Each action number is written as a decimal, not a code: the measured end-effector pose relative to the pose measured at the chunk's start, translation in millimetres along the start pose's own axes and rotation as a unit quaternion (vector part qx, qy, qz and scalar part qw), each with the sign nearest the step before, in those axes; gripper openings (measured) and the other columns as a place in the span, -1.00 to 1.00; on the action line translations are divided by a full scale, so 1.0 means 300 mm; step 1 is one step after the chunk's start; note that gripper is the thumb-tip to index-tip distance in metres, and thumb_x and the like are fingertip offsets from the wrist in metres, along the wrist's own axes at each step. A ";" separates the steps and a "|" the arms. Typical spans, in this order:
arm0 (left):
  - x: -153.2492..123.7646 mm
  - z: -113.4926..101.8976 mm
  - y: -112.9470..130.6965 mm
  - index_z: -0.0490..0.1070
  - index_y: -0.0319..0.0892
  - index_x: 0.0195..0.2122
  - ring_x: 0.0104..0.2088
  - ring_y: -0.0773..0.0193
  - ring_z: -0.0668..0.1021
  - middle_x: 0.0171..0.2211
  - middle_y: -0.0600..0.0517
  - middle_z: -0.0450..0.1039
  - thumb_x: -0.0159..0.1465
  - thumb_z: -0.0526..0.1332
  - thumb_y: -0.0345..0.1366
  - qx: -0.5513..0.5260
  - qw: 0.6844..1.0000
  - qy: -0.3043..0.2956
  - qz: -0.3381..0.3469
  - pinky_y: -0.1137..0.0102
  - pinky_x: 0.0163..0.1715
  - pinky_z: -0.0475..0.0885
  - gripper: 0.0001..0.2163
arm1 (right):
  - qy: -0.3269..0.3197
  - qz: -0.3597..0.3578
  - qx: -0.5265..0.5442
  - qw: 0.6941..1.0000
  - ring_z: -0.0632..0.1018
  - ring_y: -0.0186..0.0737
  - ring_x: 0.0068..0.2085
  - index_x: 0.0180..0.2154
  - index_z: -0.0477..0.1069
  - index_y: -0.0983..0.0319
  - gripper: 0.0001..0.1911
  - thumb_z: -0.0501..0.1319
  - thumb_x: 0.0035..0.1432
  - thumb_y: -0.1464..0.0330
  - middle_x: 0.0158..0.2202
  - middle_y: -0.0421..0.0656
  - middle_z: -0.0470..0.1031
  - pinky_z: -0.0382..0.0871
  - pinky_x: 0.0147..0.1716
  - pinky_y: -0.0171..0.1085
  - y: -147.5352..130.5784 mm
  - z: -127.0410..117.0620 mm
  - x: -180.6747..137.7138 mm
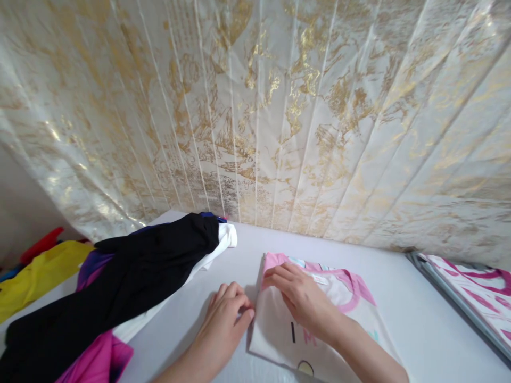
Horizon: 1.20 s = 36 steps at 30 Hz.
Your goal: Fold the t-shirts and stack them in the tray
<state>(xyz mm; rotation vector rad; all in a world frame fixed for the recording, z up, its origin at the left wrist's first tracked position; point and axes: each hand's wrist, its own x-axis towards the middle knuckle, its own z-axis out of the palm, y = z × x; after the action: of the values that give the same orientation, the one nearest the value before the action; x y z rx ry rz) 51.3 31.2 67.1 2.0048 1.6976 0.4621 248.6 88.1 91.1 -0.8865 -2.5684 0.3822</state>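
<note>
A white T-shirt (275, 324) with pink shoulders and a pink neckband lies folded on the white surface in front of me. Printed letters and part of a picture show on its front. My left hand (227, 316) is at the shirt's left edge, its fingers curled and the thumb and forefinger closed together at the fold. Across the upper part of the shirt, left of the neckline, rests my right hand (299, 292), palm down with fingers extended over the pink shoulder. My right forearm covers some of the print.
Left of me is a loose heap of clothes: a black garment (143, 271) on top, with white, purple and pink cloth (101, 356) beneath. A yellow garment (43, 271) lies farther left. Folded clothes (471, 298) are stacked at right. A white-and-gold curtain (271, 117) hangs behind the white surface (391, 282).
</note>
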 end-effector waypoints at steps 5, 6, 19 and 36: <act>-0.003 0.003 0.009 0.43 -0.14 -0.43 -0.14 0.19 0.41 -0.27 0.08 0.40 0.24 0.18 -0.40 -0.033 0.999 0.021 -0.001 0.26 -0.11 0.23 -0.89 | -0.025 -0.015 -0.045 0.999 0.34 -0.16 -0.22 -0.26 0.45 0.19 -0.60 0.00 0.00 0.68 -0.29 -0.17 0.48 0.21 -0.21 -0.20 0.012 0.089 0.066; -0.002 0.005 0.009 0.44 -0.14 -0.44 -0.14 0.20 0.41 -0.28 0.09 0.40 0.24 0.19 -0.41 -0.041 0.999 0.026 0.000 0.27 -0.12 0.23 -0.88 | -0.019 -0.011 -0.049 0.999 0.33 -0.16 -0.23 -0.33 0.44 0.19 -0.64 0.02 0.01 0.68 -0.33 -0.17 0.46 0.19 -0.20 -0.20 0.020 0.097 0.063; -0.010 0.006 0.030 0.42 -0.15 -0.48 -0.18 0.23 0.41 -0.31 0.09 0.41 0.26 0.12 -0.49 0.024 1.000 -0.002 0.006 0.31 -0.17 0.25 -0.80 | 0.089 0.039 0.012 0.995 0.32 -0.11 -0.07 -0.36 0.39 0.21 -0.63 0.00 -0.03 0.73 -0.12 -0.11 0.41 0.27 -0.08 -0.11 0.022 0.136 0.051; -0.010 0.066 0.001 0.46 -0.14 -0.47 -0.16 0.16 0.40 -0.28 0.02 0.43 0.29 0.06 -0.43 0.128 0.989 0.039 0.059 0.27 -0.22 0.24 -0.75 | -0.009 0.043 -0.093 0.995 0.23 -0.01 0.20 -0.33 0.53 0.16 -0.64 0.07 0.06 0.65 0.13 -0.14 0.38 0.19 0.07 -0.06 0.075 0.108 0.145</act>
<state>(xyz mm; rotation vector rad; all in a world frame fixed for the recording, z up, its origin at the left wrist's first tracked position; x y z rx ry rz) 61.5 25.4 50.8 2.3082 1.7666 0.3816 214.5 128.7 66.0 -1.0659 -2.6203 0.1785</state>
